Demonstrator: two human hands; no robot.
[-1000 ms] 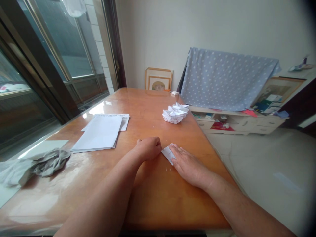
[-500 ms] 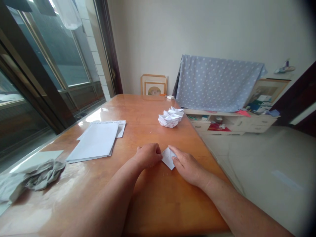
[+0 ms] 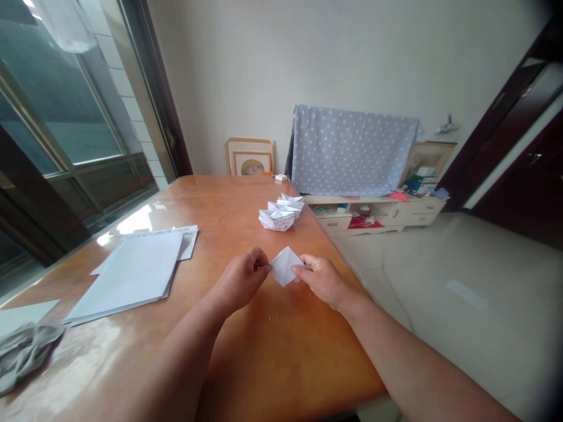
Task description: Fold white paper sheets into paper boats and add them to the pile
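A small folded square of white paper (image 3: 284, 265), turned like a diamond with crease lines on its face, is held up between my hands over the wooden table (image 3: 246, 363). My left hand (image 3: 246, 274) pinches its left corner between thumb and fingertips. On the other side, my right hand (image 3: 320, 278) grips the right corner, thumb in front and fingers behind. Beyond the hands stand stacked folded paper boats (image 3: 278, 217), some with printed marks on their sides.
To the left lies a stack of white paper sheets (image 3: 132, 275), with a crumpled grey cloth (image 3: 29, 354) nearer me. At the table's far end sits a small white box (image 3: 280, 177). A low white cabinet (image 3: 391, 214) stands beyond the table's right edge.
The folded paper has come up off the table and now faces me more squarely, held by both hands. My view has turned to the right.
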